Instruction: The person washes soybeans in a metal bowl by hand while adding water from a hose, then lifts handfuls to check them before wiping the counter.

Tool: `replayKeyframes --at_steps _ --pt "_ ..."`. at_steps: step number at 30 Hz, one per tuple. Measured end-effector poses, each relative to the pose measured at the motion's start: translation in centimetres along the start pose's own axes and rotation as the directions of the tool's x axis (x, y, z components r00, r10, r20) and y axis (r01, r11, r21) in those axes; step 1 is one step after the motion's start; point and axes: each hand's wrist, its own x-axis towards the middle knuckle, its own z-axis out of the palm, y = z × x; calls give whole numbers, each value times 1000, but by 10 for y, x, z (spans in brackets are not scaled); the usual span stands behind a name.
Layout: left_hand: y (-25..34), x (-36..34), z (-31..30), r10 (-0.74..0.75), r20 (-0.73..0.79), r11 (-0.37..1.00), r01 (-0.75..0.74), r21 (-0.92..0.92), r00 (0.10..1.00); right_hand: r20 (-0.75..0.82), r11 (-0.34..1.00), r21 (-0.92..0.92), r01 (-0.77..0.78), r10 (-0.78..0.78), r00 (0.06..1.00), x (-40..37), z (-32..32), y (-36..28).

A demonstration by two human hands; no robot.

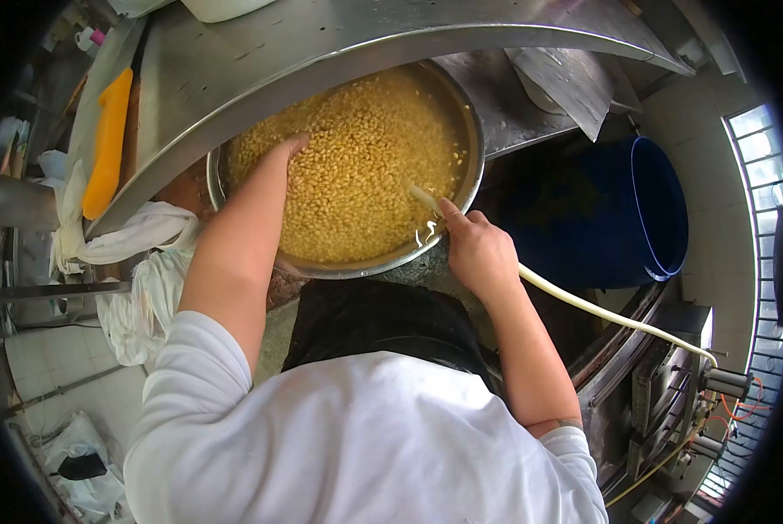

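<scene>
A large round metal basin (476,166) holds yellow soybeans (348,166) under cloudy water. My left hand (295,145) reaches into the beans on the left side; its fingers are sunk among them and hidden. At the basin's right rim, my right hand (479,249) is closed around a pale hose (575,299), index finger laid along it. The hose's end points into the basin, over the beans. Its length runs from under my hand off to the lower right.
A steel counter edge (348,54) overhangs the basin's far side. An orange-handled knife (109,140) lies at the left. Right of the basin lies a blue barrel (583,218), with machinery (671,384) below it. White cloths (151,297) hang at left.
</scene>
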Motion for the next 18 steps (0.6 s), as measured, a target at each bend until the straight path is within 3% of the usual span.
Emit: replayKeyframes --at_steps 6,12,18 --pt "-6 -4 9 10 -13 994 -12 -108 1000 -11 1000 -18 17 -17 1000 -1 0 0" --pt "-13 -8 22 67 -10 940 -67 -335 998 -4 1000 -17 13 -13 1000 1 1 1" --pt "-23 -7 35 253 -5 675 -180 -716 967 -19 1000 -4 28 -28 999 1 2 4"
